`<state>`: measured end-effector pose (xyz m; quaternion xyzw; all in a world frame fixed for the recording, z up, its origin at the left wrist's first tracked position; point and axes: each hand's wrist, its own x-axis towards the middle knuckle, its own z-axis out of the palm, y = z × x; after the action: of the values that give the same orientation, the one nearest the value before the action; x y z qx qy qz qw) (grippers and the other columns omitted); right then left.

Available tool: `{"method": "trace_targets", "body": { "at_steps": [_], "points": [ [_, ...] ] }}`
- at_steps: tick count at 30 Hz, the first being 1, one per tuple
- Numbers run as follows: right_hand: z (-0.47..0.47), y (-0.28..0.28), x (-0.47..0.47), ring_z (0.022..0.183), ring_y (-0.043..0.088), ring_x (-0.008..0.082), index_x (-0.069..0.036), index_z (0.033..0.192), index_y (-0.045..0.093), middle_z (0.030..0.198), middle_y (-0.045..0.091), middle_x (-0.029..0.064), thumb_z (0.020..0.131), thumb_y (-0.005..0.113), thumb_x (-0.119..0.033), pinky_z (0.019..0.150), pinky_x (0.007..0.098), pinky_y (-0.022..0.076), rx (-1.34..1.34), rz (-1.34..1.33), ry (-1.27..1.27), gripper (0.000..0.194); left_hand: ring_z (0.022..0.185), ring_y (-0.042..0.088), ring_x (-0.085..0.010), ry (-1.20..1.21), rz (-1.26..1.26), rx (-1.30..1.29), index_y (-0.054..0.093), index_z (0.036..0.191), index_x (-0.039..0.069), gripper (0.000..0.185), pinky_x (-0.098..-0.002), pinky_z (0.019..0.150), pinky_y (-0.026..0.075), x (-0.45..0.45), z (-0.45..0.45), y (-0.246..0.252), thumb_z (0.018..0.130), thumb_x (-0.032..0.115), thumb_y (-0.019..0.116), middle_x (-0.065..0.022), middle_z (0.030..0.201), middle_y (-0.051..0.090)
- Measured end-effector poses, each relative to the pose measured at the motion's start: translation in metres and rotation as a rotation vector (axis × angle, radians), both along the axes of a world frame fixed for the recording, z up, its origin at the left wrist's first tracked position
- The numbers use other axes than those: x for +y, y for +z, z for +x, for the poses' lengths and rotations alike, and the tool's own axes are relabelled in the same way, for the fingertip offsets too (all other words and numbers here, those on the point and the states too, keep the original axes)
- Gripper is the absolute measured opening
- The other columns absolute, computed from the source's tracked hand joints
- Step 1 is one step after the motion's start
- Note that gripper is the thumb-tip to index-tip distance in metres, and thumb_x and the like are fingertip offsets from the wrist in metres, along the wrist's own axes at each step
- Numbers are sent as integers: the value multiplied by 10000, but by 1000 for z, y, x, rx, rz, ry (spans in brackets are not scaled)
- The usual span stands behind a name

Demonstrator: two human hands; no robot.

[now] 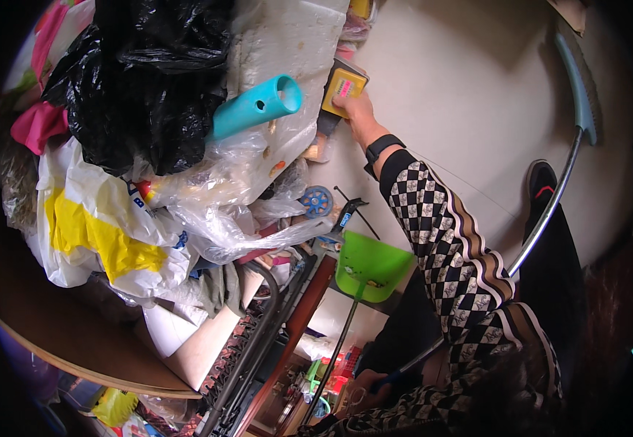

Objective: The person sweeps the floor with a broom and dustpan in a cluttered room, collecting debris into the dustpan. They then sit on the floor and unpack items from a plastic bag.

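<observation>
My right hand, with a black watch band at its wrist, reaches forward and grips a small yellow box bearing a printed label. The thumb lies on top of it. Dark flat items lie just under and behind the box. Low in the view, my left hand is closed around the blue-ended handle of a broom. Its light blue head rests on the pale floor at the far right. A green dustpan with a long thin handle stands near my legs.
A heap of plastic bags fills the left: a black bag, a white and yellow bag, clear plastic. A turquoise tube juts from it. Nearby are a blue wheel, a dark metal frame and a wooden board edge.
</observation>
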<state>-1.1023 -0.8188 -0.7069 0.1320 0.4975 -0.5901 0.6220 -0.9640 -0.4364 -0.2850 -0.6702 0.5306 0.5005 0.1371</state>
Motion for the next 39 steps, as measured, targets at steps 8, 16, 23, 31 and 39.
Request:
{"method": "trace_targets", "body": {
  "at_steps": [8,16,23,31,39],
  "points": [
    [-31,-14,-23,899,622,288,98,1018,518,968,628,206,652,771,-219,802,355,476,346,32,197,546,655,610,-197,28,-40,67,629,930,50,255,-291,579,467,0,-1,-3,711,91,753,-101,747,618],
    [-31,24,-14,908,629,377,135,936,521,912,621,298,655,744,-243,781,397,492,738,206,282,521,630,593,-188,17,-12,48,624,936,42,264,-278,559,456,-8,-4,-1,710,83,753,-97,733,604],
    [-48,-12,-49,866,625,313,104,1096,443,926,612,206,688,670,-177,708,419,484,510,-42,443,545,614,598,-198,13,-79,132,632,918,47,261,-285,543,459,-7,-1,-7,697,96,761,-100,720,611],
    [-33,-18,-29,874,616,271,-46,1278,364,1084,554,175,750,572,-115,568,376,516,381,55,761,572,592,601,-210,64,-84,53,644,881,46,226,-296,537,465,0,-8,-1,695,109,755,-102,702,622],
    [-36,-31,3,882,620,239,-34,1346,393,1024,605,129,777,565,-56,640,328,542,231,-17,513,594,665,610,-187,111,-4,43,634,953,47,240,-299,589,478,0,-17,4,769,163,735,-83,759,612]
  ]
}}
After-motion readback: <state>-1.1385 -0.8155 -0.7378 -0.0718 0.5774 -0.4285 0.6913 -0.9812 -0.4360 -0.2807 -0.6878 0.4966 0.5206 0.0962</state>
